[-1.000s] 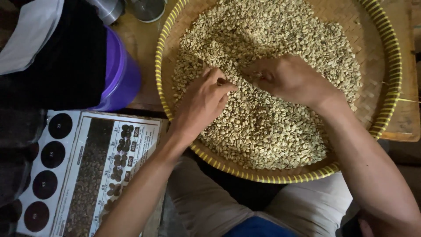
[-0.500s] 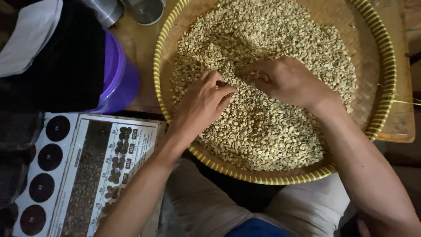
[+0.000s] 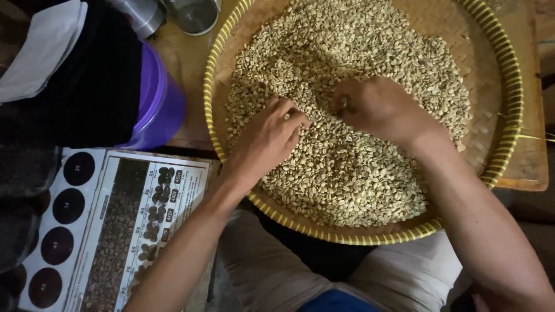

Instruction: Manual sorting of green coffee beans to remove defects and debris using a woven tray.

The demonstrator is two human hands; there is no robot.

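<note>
A round woven tray [image 3: 504, 138] with a yellow rim rests over my lap and a wooden table. It holds a thick layer of pale green coffee beans [image 3: 347, 173]. My left hand [image 3: 266, 141] lies on the beans left of centre, its fingers curled with the tips in the heap. My right hand [image 3: 378, 107] rests on the beans just right of it, fingers bent down into them and pinched together. Whether either hand grips single beans is hidden by the fingers.
A purple container [image 3: 159, 101] stands left of the tray, with dark cloth [image 3: 81, 81] draped over it. A printed chart [image 3: 124, 231] with bean pictures and dark circles lies at lower left. Two metal cups [image 3: 193, 13] stand at the top. The wooden table [image 3: 529, 167] shows at the right.
My right hand has drawn its fingers in and shifted slightly right, away from my left. My left hand has stayed almost in place, fingertips working the beans.
</note>
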